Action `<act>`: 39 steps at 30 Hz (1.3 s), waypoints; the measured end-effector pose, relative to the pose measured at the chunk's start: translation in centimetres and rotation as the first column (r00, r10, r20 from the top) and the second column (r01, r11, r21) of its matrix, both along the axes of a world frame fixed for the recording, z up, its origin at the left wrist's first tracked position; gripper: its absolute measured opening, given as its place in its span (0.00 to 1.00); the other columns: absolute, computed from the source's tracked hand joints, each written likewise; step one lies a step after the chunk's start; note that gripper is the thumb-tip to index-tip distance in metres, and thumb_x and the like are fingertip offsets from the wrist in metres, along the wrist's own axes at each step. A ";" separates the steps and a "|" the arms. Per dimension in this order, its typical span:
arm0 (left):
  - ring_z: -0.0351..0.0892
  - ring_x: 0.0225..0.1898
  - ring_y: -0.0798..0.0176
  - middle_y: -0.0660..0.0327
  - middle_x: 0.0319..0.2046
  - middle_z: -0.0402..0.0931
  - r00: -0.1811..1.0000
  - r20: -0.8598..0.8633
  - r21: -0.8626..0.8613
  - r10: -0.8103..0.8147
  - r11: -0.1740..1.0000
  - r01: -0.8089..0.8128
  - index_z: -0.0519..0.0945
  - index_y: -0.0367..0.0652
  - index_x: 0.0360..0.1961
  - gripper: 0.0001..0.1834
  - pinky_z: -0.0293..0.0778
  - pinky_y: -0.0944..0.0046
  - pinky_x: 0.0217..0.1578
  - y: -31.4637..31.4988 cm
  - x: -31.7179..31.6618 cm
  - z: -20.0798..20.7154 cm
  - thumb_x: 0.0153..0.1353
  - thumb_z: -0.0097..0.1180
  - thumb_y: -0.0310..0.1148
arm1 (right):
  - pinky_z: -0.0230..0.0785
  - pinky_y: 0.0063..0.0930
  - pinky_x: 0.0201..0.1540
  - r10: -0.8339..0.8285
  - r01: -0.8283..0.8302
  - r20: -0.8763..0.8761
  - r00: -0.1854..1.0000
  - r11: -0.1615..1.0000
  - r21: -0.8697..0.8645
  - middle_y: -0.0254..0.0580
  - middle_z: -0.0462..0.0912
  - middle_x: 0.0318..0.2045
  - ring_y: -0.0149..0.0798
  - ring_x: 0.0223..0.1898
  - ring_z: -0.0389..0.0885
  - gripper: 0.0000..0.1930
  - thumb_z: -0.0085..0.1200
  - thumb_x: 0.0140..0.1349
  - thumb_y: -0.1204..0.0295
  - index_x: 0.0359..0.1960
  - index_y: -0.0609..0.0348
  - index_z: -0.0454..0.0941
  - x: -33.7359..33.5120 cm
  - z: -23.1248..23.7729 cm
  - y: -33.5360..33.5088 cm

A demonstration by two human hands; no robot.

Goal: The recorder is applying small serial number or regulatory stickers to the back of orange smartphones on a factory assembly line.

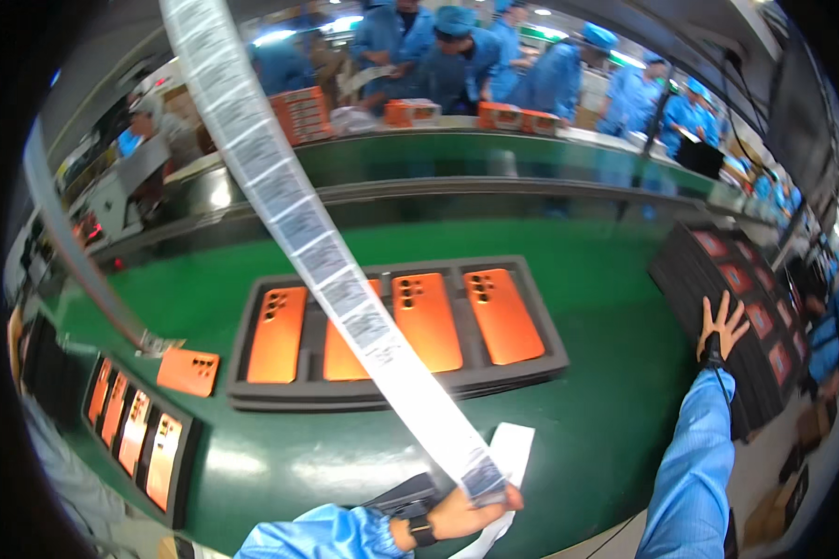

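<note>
My left hand point(475, 511) pinches the lower end of a long white label strip point(326, 261) that runs up and away to the top of the view. A loose white paper tail point(513, 445) hangs by that hand. The strip crosses over a black tray point(531, 368) of orange phones point(503, 315) lying back-up on the green belt point(587, 279). My right hand point(722, 326) lies flat, fingers spread, on the edge of a stack of black trays point(718, 289) at the right, holding nothing.
A single orange phone point(188, 371) lies loose on the belt at the left, beside another black tray point(182, 466) of phones. Orange boxes point(517, 117) sit on the far counter, where several people in blue coats and caps point(457, 56) stand working.
</note>
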State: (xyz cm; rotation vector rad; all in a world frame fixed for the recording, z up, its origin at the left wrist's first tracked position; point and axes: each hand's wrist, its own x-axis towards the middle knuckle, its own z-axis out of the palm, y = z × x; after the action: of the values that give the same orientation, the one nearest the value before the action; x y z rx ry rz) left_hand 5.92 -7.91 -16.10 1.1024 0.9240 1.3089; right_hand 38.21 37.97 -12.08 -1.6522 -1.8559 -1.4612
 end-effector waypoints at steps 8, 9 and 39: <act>0.73 0.38 0.70 0.63 0.37 0.72 1.000 0.024 -0.017 -0.018 1.000 0.019 0.71 0.38 0.41 0.11 0.71 0.68 0.41 0.0 0.8 -0.3 0.56 0.47 0.22 | 0.63 0.43 0.50 0.853 -0.928 -0.417 0.314 0.369 0.055 0.51 0.72 0.44 0.54 0.47 0.70 0.19 0.60 0.45 0.73 0.41 0.61 0.73 -21.0 6.8 -15.6; 0.73 0.37 0.70 0.63 0.37 0.71 0.999 -0.042 -0.026 -0.025 0.999 0.023 0.70 0.38 0.42 0.11 0.71 0.68 0.41 -0.1 0.8 0.4 0.56 0.47 0.22 | 0.63 0.43 0.48 0.892 -0.977 -0.407 0.194 0.212 -0.001 0.49 0.73 0.39 0.53 0.44 0.71 0.16 0.60 0.42 0.73 0.36 0.61 0.74 -23.4 7.2 -18.6; 0.77 0.20 0.64 0.57 0.22 0.76 0.644 -0.612 -0.448 0.460 0.470 -0.761 0.73 0.33 0.40 0.16 0.74 0.66 0.21 -44.9 -11.3 27.0 0.60 0.54 0.37 | 0.65 0.38 0.33 0.799 -0.835 -0.601 0.011 -0.323 -0.446 0.49 0.70 0.28 0.52 0.31 0.71 0.16 0.64 0.44 0.72 0.30 0.65 0.70 -31.4 5.2 -38.2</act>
State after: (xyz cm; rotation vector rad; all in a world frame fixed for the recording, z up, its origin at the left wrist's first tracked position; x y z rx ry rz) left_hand -5.40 -52.77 10.85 0.4081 2.1132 1.1123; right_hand 6.81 -0.24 -6.84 0.1518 -2.7084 0.2011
